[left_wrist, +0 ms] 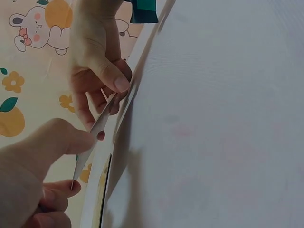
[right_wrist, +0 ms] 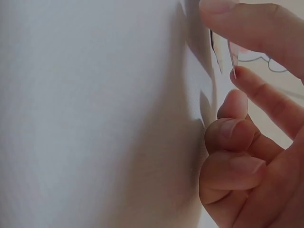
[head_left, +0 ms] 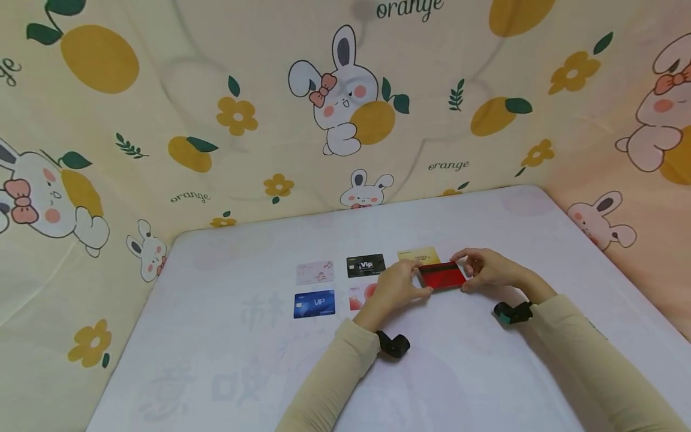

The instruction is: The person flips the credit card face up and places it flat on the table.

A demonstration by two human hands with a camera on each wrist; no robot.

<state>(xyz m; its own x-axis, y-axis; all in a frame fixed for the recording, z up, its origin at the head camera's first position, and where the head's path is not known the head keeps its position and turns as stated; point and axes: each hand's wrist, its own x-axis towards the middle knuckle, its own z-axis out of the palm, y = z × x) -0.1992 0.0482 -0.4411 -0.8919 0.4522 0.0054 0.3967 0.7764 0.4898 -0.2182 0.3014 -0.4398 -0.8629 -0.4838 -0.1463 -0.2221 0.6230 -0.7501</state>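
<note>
Both hands hold a red card (head_left: 444, 277) with a dark stripe along its upper part, near the right end of the card group. The left hand (head_left: 394, 287) pinches its left end between thumb and fingers. At the card's right end, the right hand (head_left: 492, 269) grips with thumb and index finger, its other fingers curled. Seen nearly edge-on in the left wrist view, the card (left_wrist: 92, 142) is raised off the table and tilted. Just behind it lies a gold card (head_left: 420, 256), partly covered by the left hand and the red card.
Left of the hands lie a black Vip card (head_left: 365, 265), a pale pink card (head_left: 315, 272), a blue VIP card (head_left: 314, 304) and a pink-and-red card (head_left: 356, 296) partly behind the left hand. A white-covered table (head_left: 216, 336) meets a patterned cloth (head_left: 302, 198) at its back edge.
</note>
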